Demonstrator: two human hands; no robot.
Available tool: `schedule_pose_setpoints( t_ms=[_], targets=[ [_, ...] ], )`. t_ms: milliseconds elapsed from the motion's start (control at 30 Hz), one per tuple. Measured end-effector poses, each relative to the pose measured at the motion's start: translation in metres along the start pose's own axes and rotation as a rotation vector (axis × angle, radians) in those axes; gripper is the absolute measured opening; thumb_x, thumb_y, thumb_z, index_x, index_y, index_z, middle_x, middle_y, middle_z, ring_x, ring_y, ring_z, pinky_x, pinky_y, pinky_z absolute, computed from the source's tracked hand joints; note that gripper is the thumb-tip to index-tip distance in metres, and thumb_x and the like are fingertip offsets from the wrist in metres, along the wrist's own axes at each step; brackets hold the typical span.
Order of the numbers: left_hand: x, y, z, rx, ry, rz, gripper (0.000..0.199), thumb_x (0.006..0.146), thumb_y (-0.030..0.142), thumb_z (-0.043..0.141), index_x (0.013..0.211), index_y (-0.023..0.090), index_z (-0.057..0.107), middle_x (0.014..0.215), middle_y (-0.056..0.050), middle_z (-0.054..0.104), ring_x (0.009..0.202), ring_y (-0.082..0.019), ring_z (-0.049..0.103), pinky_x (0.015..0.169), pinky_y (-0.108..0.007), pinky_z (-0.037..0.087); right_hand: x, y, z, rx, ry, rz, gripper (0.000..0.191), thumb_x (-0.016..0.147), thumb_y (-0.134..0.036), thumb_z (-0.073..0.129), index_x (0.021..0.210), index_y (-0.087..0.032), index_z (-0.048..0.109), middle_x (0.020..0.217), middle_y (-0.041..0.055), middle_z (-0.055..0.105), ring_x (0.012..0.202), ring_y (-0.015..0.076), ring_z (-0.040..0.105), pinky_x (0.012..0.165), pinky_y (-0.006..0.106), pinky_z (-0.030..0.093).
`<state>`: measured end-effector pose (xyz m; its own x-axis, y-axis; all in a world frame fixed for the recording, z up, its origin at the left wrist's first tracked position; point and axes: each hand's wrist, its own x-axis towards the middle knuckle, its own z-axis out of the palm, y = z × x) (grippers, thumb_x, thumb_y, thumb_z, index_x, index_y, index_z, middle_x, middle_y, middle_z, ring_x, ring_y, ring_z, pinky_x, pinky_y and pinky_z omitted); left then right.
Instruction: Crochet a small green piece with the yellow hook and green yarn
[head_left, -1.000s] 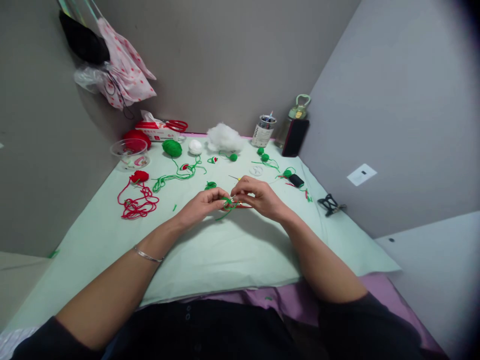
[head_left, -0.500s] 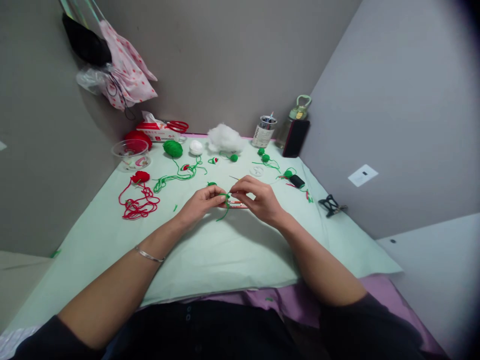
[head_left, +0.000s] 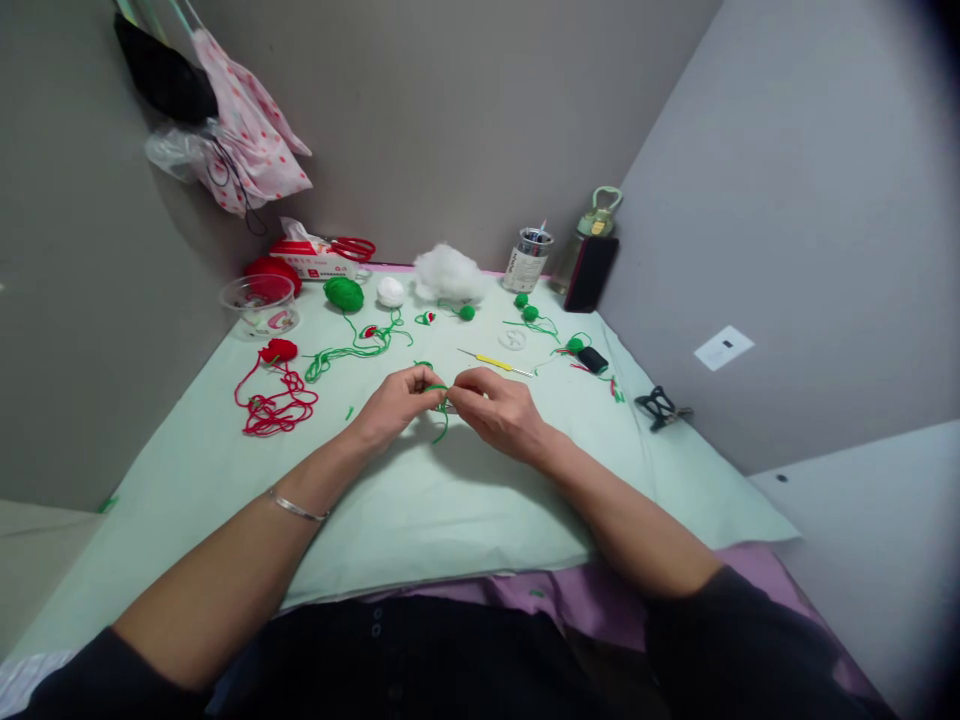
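Over the middle of the cloth, my left hand (head_left: 397,405) pinches a small piece of green yarn (head_left: 442,428) between thumb and forefinger, and a loose tail of it hangs down. My right hand (head_left: 501,412) meets it from the other side, its fingertips closed at the same green strand. Whether a needle is also in that pinch cannot be made out. Just beyond the right hand lies a yellow crochet hook (head_left: 495,362). A flat object beneath the fingers is mostly covered.
Along the back stand a clear tub (head_left: 259,305), green yarn ball (head_left: 343,294), white yarn ball (head_left: 390,292), stuffing (head_left: 448,275), pen can (head_left: 528,262), and phone (head_left: 591,275) against a bottle. Tangled red yarn (head_left: 277,405) lies left, a black claw clip (head_left: 660,408) right.
My right hand has moved slightly left and lower, its fingertips closing in on the left ones. The yellow hook now shows more fully, while the flat reddish object below is more hidden.
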<state>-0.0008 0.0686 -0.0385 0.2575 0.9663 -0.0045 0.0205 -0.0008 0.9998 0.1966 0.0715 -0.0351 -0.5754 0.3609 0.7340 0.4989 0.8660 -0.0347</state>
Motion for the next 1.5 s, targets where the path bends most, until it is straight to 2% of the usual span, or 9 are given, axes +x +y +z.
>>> schedule_pose_setpoints(
  t_ms=[300,467,767,967,1033,1133,1233,1367,1500],
  targets=[
    [0.001,-0.002,-0.001,-0.073,-0.018,-0.002,0.017,0.075,0.034,0.074,0.077,0.019,0.065,0.074,0.001,0.064,0.072,-0.016,0.056,0.072,-0.031,0.04,0.005,0.002,0.002,0.337,0.035,0.276,0.014,0.099,-0.023,0.057,0.091,-0.021,0.067,0.083,0.0044,0.066,0.074,0.0143,0.064,0.06,0.025,0.052],
    [0.001,-0.002,0.0,-0.086,-0.006,-0.013,0.018,0.074,0.033,0.076,0.076,0.019,0.065,0.072,0.001,0.064,0.069,-0.016,0.055,0.07,-0.031,0.039,0.0,-0.001,0.004,0.295,-0.004,0.229,0.016,0.098,-0.023,0.055,0.09,-0.023,0.069,0.09,0.0068,0.068,0.074,0.0152,0.062,0.066,0.028,0.051],
    [-0.001,-0.006,0.004,-0.114,-0.015,-0.021,0.023,0.074,0.035,0.078,0.077,0.017,0.064,0.076,0.0,0.067,0.071,-0.016,0.058,0.07,-0.03,0.041,0.001,0.007,0.009,0.384,-0.048,0.285,0.012,0.096,-0.018,0.054,0.09,-0.021,0.065,0.084,0.003,0.06,0.072,0.0133,0.059,0.063,0.025,0.05],
    [0.003,-0.01,0.0,-0.086,0.051,-0.025,0.021,0.073,0.031,0.078,0.075,0.018,0.062,0.071,0.001,0.066,0.068,-0.015,0.056,0.067,-0.029,0.038,0.001,-0.001,0.007,0.371,0.07,0.264,0.016,0.098,-0.023,0.055,0.094,-0.022,0.07,0.091,0.0077,0.066,0.078,0.0159,0.062,0.07,0.03,0.053],
    [0.004,-0.013,-0.001,-0.091,0.049,-0.027,0.022,0.073,0.032,0.078,0.076,0.018,0.062,0.072,0.001,0.067,0.068,-0.015,0.058,0.068,-0.029,0.039,0.004,-0.002,0.006,0.505,0.09,0.394,0.013,0.096,-0.025,0.058,0.09,-0.022,0.07,0.09,0.0071,0.066,0.08,0.0161,0.062,0.071,0.031,0.054],
    [0.004,-0.017,-0.002,-0.11,0.008,-0.025,0.023,0.074,0.033,0.079,0.081,0.018,0.063,0.077,-0.001,0.07,0.074,-0.017,0.063,0.072,-0.03,0.043,0.009,0.002,0.003,0.751,0.054,0.608,0.013,0.092,-0.03,0.063,0.085,-0.021,0.068,0.086,0.0043,0.066,0.072,0.014,0.061,0.063,0.028,0.055],
    [0.003,-0.017,-0.001,-0.127,-0.044,-0.023,0.024,0.075,0.032,0.079,0.084,0.018,0.062,0.083,-0.003,0.073,0.08,-0.019,0.068,0.076,-0.031,0.045,0.012,0.008,0.001,0.938,0.005,0.716,0.018,0.092,-0.036,0.064,0.086,-0.02,0.064,0.088,0.004,0.071,0.065,0.0119,0.064,0.056,0.025,0.055],
    [0.002,-0.015,0.001,-0.145,-0.093,-0.012,0.024,0.078,0.034,0.078,0.087,0.018,0.062,0.092,-0.004,0.075,0.087,-0.02,0.069,0.083,-0.033,0.047,0.015,0.01,-0.002,1.293,-0.005,0.913,0.027,0.081,-0.041,0.078,0.088,-0.02,0.062,0.084,0.0019,0.074,0.064,0.0124,0.068,0.056,0.024,0.056],
    [0.003,-0.015,0.001,-0.135,-0.096,-0.001,0.023,0.079,0.034,0.079,0.088,0.018,0.064,0.089,-0.002,0.073,0.085,-0.019,0.068,0.082,-0.032,0.046,0.017,0.012,-0.005,1.371,0.03,0.982,0.032,0.074,-0.041,0.084,0.086,-0.019,0.064,0.073,-0.0013,0.071,0.054,0.0087,0.061,0.048,0.019,0.049]
  ],
)
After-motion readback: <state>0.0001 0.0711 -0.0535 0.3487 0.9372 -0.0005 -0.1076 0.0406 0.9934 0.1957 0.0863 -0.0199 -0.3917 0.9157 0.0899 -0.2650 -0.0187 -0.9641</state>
